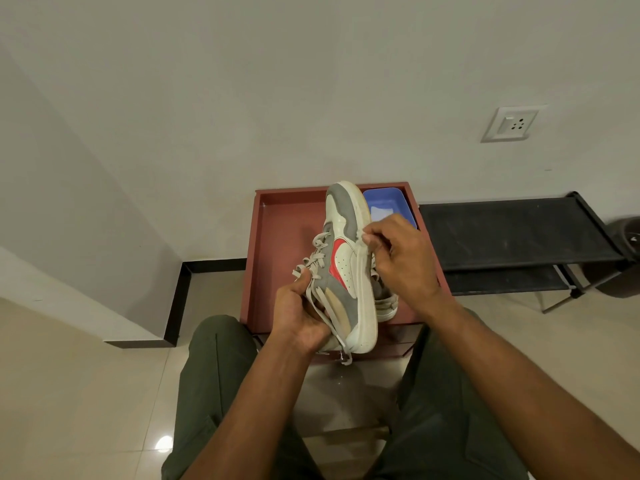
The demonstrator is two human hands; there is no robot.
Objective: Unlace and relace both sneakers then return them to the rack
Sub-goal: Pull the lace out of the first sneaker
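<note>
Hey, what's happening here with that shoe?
A seated person holds a grey and white sneaker on its side above a reddish tray table. The left hand has a grip on the laces near the tongue, and the right hand curls over the sole edge. The laces are threaded but loose. The second sneaker lies on the tray behind it, beside a blue tub. A black rack stands to the right.

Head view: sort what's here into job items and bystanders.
Job: held sneaker, its laces, second sneaker behind it, black shoe rack, left hand, right hand.
Bystanders: blue tub, red-brown tray, wall socket.
</note>
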